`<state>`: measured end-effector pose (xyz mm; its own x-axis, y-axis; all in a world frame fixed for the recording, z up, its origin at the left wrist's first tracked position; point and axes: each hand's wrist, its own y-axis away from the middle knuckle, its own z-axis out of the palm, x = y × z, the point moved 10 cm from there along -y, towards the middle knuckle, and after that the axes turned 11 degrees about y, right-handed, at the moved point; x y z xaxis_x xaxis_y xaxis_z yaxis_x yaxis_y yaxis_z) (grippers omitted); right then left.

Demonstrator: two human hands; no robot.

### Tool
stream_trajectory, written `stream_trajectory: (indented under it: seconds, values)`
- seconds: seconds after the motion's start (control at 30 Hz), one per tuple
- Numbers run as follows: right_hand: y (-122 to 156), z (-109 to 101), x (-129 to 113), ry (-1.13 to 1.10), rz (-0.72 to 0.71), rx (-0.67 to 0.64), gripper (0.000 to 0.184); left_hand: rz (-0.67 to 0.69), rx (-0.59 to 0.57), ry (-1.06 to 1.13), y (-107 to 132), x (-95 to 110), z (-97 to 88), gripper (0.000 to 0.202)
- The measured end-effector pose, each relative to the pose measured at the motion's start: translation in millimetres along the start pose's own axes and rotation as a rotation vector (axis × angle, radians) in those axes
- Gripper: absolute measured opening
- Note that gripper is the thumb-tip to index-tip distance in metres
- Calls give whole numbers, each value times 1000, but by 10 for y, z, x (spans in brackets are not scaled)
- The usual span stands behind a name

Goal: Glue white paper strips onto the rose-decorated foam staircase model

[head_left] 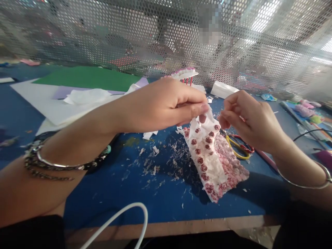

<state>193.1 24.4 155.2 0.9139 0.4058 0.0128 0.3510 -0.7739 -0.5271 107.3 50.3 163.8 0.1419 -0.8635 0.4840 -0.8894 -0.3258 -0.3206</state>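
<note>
My left hand [166, 103] is closed in a pinch on the top edge of a white strip covered with small red and pink rose shapes [212, 160], which hangs down to the blue table top [124, 186]. My right hand [249, 119] is beside it, fingers curled and pinched together just right of the strip's top; what it pinches is too small to see. Both wrists wear bangles. Under the strip lie scissors with yellow and red handles [240, 148].
White scraps [155, 162] litter the table. Green [88, 77], white and lilac sheets lie at the back left. A perforated metal screen [129, 34] closes the far side. A white cable [124, 216] loops at the near edge. Colourful craft pieces [308, 110] sit right.
</note>
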Motion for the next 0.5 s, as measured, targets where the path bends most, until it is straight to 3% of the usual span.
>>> stream_trajectory:
  seconds: [0.27, 0.4, 0.5]
  values:
    - [22, -119, -46, 210, -43, 57, 34, 1, -41, -76, -28, -20, 74, 32]
    - [52, -263, 12, 319, -13, 106, 17, 12, -59, -113, -23, -38, 99, 30]
    - [62, -303, 154, 330, 12, 30, 7, -33, -70, -168, -20, -103, 100, 27]
